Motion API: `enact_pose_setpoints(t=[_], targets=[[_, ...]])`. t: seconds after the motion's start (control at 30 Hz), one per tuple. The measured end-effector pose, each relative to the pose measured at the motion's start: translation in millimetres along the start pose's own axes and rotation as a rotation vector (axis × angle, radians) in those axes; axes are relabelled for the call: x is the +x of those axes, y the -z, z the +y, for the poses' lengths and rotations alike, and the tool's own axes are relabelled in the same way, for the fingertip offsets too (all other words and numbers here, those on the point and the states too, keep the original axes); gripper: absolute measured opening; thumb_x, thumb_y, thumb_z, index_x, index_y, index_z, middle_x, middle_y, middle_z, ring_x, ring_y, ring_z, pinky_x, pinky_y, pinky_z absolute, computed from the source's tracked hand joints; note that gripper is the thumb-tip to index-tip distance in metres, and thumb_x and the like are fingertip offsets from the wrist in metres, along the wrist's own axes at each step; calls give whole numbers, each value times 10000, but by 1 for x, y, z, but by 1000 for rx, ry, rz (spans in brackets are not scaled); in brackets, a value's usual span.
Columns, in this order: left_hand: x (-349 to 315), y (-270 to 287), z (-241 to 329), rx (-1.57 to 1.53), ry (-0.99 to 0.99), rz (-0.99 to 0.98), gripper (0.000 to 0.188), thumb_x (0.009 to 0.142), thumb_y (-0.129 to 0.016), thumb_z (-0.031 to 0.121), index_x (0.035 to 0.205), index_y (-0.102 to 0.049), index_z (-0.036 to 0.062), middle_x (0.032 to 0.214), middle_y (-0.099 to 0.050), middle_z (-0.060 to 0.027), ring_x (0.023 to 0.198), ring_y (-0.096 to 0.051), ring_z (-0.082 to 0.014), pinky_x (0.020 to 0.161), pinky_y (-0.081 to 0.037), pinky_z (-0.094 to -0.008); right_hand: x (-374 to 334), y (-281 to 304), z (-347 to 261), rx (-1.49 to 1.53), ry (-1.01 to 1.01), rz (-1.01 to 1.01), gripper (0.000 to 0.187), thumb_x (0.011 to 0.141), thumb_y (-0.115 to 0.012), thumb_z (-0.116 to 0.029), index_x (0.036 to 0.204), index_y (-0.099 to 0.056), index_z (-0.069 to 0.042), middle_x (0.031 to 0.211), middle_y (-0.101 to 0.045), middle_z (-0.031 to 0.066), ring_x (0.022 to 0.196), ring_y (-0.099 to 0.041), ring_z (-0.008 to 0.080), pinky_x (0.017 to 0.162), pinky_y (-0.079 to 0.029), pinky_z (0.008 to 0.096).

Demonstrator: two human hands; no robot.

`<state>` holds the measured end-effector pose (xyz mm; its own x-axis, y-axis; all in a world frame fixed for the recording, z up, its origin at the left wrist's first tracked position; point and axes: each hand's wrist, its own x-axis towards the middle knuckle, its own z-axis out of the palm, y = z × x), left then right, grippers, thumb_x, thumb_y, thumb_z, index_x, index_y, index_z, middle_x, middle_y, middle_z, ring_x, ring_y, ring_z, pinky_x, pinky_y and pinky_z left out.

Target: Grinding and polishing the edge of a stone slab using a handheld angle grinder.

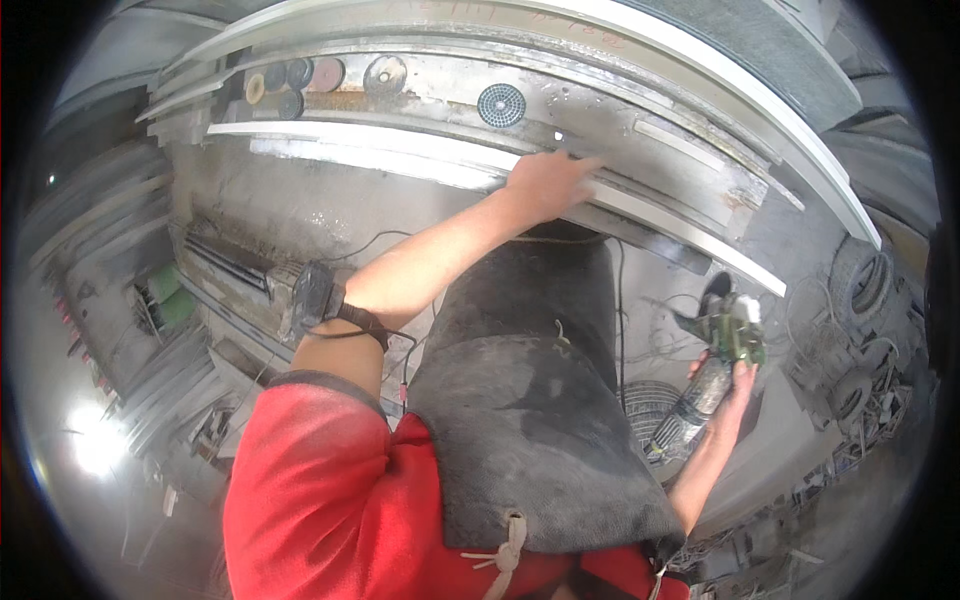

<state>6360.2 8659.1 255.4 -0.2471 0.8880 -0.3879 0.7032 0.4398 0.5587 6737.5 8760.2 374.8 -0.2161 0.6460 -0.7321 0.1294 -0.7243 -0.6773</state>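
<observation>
My left hand [553, 186] reaches across the long pale strip [690, 239] on the bench, its fingers stretched out to the right and partly smeared by motion. Nothing shows in it. Off to the right, my right hand [738, 388] is closed around an angle grinder [692, 405]. The grinder's head points away from me, with a dark round guard or disc [716, 290] at its tip, just short of the strip's right end. Beyond my left hand lies a round, dotted polishing pad [501, 105].
Several round discs, among them a reddish disc [326, 75] and a grey disc [385, 74], lie at the bench's far left. Long pale slabs [700, 55] stand behind the bench. A dark apron [530, 430] covers my front. Tyre-like rings [858, 285] stand at the right.
</observation>
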Motion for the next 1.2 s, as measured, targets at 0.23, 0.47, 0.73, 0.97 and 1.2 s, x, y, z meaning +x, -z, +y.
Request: enact_pose_setpoints(t=[0.23,0.47,0.73,0.97,1.2], targets=[[-17,-16,-40,337,-270,-49,629,859,-541,27,1444,-437,234,965,-602,-160,690,-672,-329,574,-552,-425,-78,-50,54,-28,-119,129,523,860,-709,-130,1277,-403,-45,894,-668,170,657,-681,254,564,-579,350],[-12,-31,-38,409,-324,-84,660,852,-553,41,1453,-423,280,1015,-587,-162,662,-669,-329,565,-550,-428,-79,-48,78,119,-36,118,792,807,-750,-121,1462,-305,-116,1059,-636,169,747,-670,231,638,-589,345],[-24,-39,53,114,-136,2,424,965,-562,164,1377,-536,260,1035,-582,-137,859,-665,-340,741,-550,-434,-32,17,91,-253,170,63,844,741,-793,-47,1447,-331,-69,1255,-550,135,1165,-544,202,1003,-447,335],[-20,-75,167,-171,14,-161,355,992,-509,140,1332,-594,198,1206,-644,-203,1091,-621,-390,929,-504,-439,5,88,81,-436,332,165,844,707,-832,-136,1413,-381,-36,1264,-556,162,1148,-566,231,995,-453,349],[-20,-85,154,-253,224,-193,412,1004,-497,156,1415,-517,180,721,-645,-107,631,-633,-187,624,-524,-329,15,107,81,-395,412,172,824,726,-794,-35,1428,-361,-30,1284,-538,152,1159,-560,218,985,-470,346]])
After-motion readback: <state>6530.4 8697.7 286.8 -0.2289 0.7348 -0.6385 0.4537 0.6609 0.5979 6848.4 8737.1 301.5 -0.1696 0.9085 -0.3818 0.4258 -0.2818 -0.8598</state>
